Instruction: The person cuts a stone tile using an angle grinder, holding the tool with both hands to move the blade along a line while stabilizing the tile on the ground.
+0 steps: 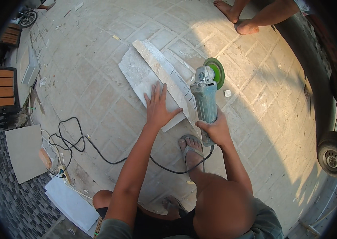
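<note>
Angle grinder (pixel 205 100), one, right of centre in frame: right hand (pixel 217 128) wrapped round its rear body; long axis near vertical, head toward the top, green disc (pixel 219 72) to the right, apparently held clear for safety. Pale slab pieces (pixel 133 71), centre, on paving (pixel 96 59): long axis upper left to lower right; left hand (pixel 160 108) spread flat on top, grasping nothing, presumably steadying them.

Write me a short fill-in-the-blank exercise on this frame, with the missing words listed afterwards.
The right hand holds a grinder whose disc is colored ____.
The left hand lies on a pale slab, its fingers ____ rather than together.
A black cord lies in loops to the ____ of the left hand.
A wheel shows near the picture's ____ edge.

Missing words: green; spread; left; right.
</note>
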`<state>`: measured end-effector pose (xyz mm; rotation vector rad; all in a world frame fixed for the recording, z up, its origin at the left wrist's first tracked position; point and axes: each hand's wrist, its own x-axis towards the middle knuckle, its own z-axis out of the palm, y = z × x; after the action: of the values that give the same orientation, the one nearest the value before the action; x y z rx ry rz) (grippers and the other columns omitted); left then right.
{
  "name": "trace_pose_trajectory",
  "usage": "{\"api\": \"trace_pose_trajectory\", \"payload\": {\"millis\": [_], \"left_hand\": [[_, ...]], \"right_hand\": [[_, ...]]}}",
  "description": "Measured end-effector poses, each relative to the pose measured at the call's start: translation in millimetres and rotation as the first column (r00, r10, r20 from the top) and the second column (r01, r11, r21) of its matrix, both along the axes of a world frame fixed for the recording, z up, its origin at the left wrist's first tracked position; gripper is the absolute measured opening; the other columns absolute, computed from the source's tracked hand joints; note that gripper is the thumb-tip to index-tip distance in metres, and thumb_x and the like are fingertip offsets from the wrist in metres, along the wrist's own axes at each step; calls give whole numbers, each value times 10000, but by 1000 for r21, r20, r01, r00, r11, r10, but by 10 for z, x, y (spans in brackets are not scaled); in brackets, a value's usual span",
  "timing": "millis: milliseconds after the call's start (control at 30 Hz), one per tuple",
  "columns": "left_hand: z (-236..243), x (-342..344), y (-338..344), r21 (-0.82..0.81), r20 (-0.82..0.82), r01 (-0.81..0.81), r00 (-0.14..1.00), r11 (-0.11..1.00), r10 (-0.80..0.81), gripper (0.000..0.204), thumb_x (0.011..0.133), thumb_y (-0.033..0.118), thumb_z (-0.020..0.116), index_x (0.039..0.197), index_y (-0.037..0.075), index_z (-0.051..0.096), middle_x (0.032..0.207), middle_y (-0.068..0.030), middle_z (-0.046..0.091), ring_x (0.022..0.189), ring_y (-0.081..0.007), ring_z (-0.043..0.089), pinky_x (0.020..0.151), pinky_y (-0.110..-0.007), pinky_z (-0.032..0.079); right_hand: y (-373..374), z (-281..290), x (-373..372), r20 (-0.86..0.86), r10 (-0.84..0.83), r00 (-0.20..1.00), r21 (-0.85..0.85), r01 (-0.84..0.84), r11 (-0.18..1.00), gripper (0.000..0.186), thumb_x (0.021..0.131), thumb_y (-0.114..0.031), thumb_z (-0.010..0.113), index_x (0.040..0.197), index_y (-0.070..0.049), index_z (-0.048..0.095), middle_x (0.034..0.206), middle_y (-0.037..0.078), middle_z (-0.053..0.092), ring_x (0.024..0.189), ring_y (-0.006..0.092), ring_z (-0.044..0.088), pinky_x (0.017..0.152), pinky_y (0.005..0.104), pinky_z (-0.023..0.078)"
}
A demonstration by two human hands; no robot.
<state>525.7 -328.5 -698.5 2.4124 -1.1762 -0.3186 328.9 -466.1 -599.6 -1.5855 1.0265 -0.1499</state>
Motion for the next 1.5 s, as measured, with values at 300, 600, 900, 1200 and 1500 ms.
{"api": "trace_pose_trajectory", "payload": {"millis": [300, 600, 900, 1200, 1500], "left_hand": [[-131, 70, -64, 119, 59, 62, 996, 991, -69, 1080, 743, 514, 822, 1594, 42, 355, 1699, -211, 245, 1598, -380, 152, 1235, -702, 30], [19, 434, -132, 13, 120, 209, 971, 978, -209, 634, 889, 316, 744, 1488, 224, 559, 1696, -114, 288, 1590, -366, 187, 1217, -741, 100], [112, 601, -288, 80, -11, 554, 831, 828, -556, 457, 992, 182, 636, 1437, 279, 595, 1611, 0, 432, 1568, -273, 274, 1214, -734, 228], [101, -25, -319, 105, 7, 636, 769, 765, -640, 481, 978, 159, 622, 1444, 273, 590, 1549, -14, 466, 1563, -230, 281, 1170, -787, 236], [-25, -308, -144, -79, -55, 528, 844, 845, -533, 619, 959, 319, 673, 1520, 123, 501, 1622, -119, 389, 1582, -322, 231, 1200, -762, 132]], "right_hand": [[-42, -12, 1138, -61, 184, 981, -127, -191, 973, 844, 673, -266, 840, 1373, 84, 525, 1117, 320, 709, 1078, 418, 709, 946, 439, 547], [-67, -3, 709, -37, 152, 988, -137, -156, 978, 832, 671, -257, 837, 1371, 73, 532, 1180, 310, 692, 1121, 406, 689, 985, 437, 523], [-73, 118, 138, -47, 41, 998, -129, -47, 991, 791, 682, -203, 859, 1365, 46, 548, 1169, 203, 699, 1084, 296, 675, 1003, 405, 501], [-62, 216, -66, -35, 3, 999, -146, -8, 989, 775, 673, -201, 858, 1345, 42, 556, 1149, 201, 704, 1067, 297, 678, 985, 403, 509], [-32, 163, -160, -49, 3, 999, -168, -11, 986, 827, 676, -205, 839, 1399, 52, 529, 1174, 275, 708, 1095, 374, 705, 976, 416, 524]]}}
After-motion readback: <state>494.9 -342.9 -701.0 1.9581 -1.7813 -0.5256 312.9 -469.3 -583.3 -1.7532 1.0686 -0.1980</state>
